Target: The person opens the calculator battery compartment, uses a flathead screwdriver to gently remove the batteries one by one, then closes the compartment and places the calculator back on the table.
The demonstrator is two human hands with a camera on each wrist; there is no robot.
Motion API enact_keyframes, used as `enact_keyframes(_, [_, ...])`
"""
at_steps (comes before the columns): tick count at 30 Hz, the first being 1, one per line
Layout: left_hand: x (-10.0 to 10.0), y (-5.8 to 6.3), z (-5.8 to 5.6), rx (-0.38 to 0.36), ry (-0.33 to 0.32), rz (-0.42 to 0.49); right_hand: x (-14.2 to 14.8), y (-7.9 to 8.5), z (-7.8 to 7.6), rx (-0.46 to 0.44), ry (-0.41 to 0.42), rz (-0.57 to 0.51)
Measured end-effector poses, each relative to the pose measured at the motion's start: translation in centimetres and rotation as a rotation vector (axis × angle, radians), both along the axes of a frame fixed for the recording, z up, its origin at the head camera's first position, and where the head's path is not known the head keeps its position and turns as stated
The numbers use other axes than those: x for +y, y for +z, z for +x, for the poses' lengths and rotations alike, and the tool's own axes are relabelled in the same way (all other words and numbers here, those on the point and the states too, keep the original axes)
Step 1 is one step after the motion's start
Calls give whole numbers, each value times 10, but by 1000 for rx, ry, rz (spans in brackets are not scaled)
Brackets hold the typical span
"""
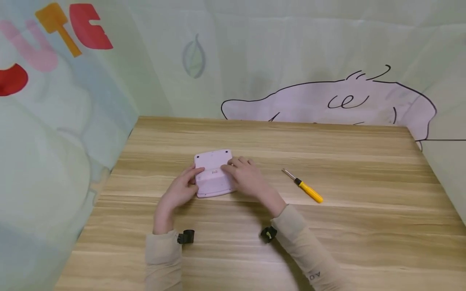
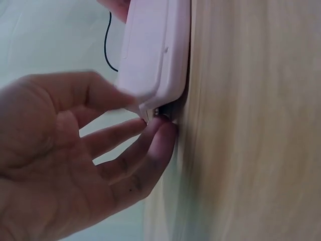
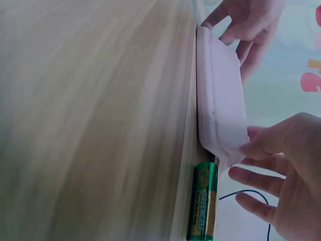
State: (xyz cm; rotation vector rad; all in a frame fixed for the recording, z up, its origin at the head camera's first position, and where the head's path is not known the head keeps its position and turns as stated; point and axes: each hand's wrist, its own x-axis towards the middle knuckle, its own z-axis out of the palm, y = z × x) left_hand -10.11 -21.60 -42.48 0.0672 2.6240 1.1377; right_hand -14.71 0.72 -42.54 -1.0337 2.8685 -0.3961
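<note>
A pale pink calculator (image 1: pixel 214 184) lies back side up on the table, with dark round feet at its far corners. On its left edge, my left hand (image 1: pixel 181 186) has the thumb on top and the fingers curled at the side. The left wrist view shows that hand (image 2: pixel 65 145) pinching a corner of the calculator (image 2: pixel 150 55). My right hand (image 1: pixel 247 176) holds the right edge, thumb against the back. In the right wrist view its fingers (image 3: pixel 258 181) are partly behind the calculator (image 3: pixel 225 100). A green battery (image 3: pixel 203 201) lies close to it, hidden in the head view.
A screwdriver (image 1: pixel 309 191) with a yellow handle lies to the right of the right hand, its tip pointing away to the left. The wooden table (image 1: pixel 364 169) ends at a printed cloth backdrop (image 1: pixel 255 48) behind and to the left.
</note>
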Motion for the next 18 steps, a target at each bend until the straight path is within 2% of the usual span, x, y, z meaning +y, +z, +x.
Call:
enact_keyframes(7, [-2, 0, 0, 4, -6, -30, 5, -1, -3, -48, 37, -18])
enact_keyframes(18, [0, 2, -1, 41, 11, -34, 12, -4, -9, -12, 60, -59])
